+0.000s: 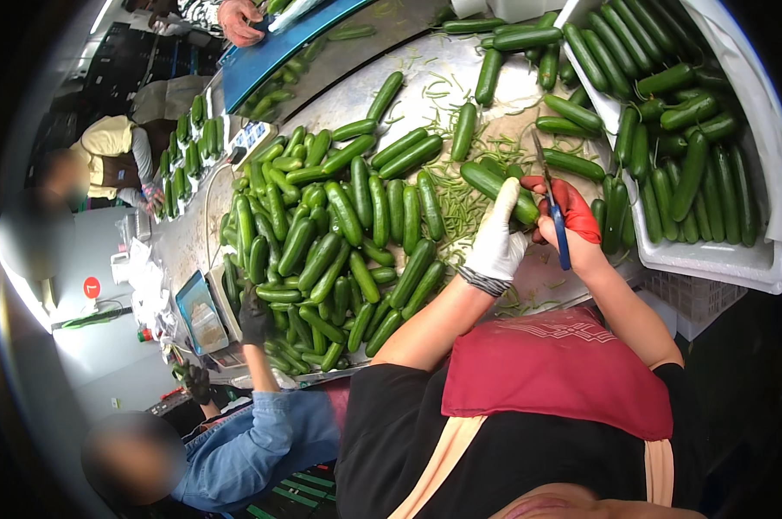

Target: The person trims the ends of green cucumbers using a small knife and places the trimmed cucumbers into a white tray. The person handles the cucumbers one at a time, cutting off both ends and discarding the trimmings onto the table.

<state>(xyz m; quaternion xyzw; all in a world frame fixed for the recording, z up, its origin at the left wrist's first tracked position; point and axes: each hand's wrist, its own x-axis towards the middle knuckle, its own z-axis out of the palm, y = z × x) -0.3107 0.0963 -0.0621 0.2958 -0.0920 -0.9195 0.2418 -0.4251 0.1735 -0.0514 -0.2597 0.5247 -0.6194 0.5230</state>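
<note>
A green cucumber [486,182] is held by my left hand [496,241], which wears a white glove with a striped cuff. My right hand [575,214], in a red glove, grips a pair of scissors [561,239] by their blue handle. The scissor blades point away from me, and whether they are parted is hard to tell. My right fingers are close to the near end of the held cucumber; whether they touch it is unclear. Thin green trimmings [452,194] lie scattered over the metal table [423,58] beyond my hands.
On the left spreads a large heap of cucumbers [319,253]. A white foam box [708,265] full of cucumbers stands at my right, above a plastic crate [679,295]. A co-worker's dark-gloved hand [254,318] reaches the heap beside a scale [203,314]. Another person [109,152] works farther off.
</note>
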